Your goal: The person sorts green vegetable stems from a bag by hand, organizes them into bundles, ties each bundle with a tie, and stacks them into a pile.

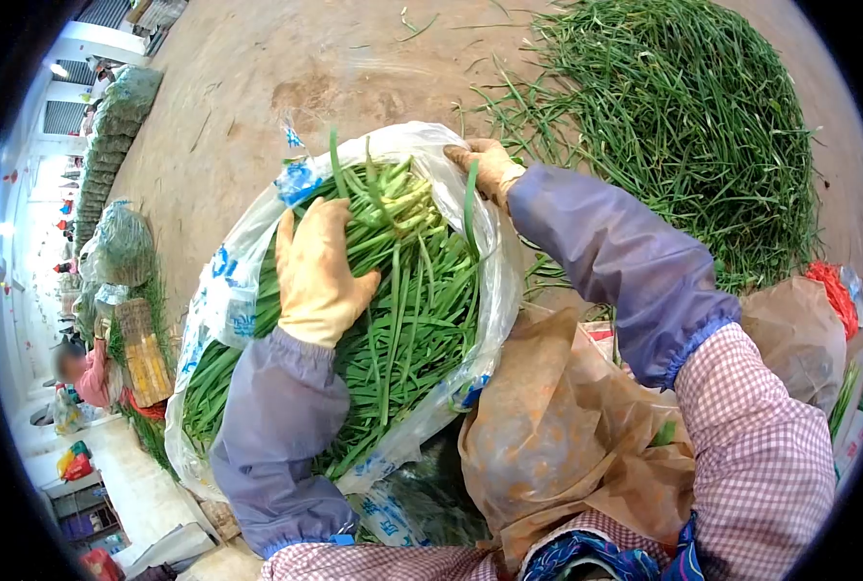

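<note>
A white plastic bag (497, 290) with blue print stands open in front of me, filled with long green leafy stalks (402, 320). My left hand (323, 266), in a pale, stained glove, lies on the stalks inside the bag, its fingers apart and pointing away from me. My right hand (486, 169), gloved too, is closed on the bag's rim at the far right side. Pale stalk ends show between the two hands.
A large heap of green stalks (683, 136) lies on the brown floor (247, 107) at the right. At the left are filled bags (121, 242), a wooden stool (143, 353) and a person in pink (92, 373). A red bag (831, 295) lies at the far right.
</note>
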Demonstrator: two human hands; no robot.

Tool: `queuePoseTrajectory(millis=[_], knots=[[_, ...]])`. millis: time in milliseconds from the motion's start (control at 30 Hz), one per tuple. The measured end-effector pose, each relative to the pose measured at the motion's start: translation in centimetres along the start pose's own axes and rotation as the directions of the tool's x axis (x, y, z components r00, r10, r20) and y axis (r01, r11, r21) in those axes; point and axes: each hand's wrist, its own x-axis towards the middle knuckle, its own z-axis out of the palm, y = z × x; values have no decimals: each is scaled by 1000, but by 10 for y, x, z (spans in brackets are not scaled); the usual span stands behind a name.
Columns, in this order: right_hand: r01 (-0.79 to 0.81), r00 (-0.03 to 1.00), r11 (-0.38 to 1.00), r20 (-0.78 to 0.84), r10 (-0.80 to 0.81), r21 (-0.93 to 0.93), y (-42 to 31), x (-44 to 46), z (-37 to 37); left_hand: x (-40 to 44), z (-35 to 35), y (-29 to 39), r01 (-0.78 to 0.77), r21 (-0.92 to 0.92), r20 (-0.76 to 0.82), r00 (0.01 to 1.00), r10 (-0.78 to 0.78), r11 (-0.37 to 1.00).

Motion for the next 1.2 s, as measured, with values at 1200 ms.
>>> queuePoseTrajectory(millis=[1200], knots=[[104,854,545,206,-477,832,-41,-160,107,-44,-101,-19,-157,-528,-461,879,-126,835]])
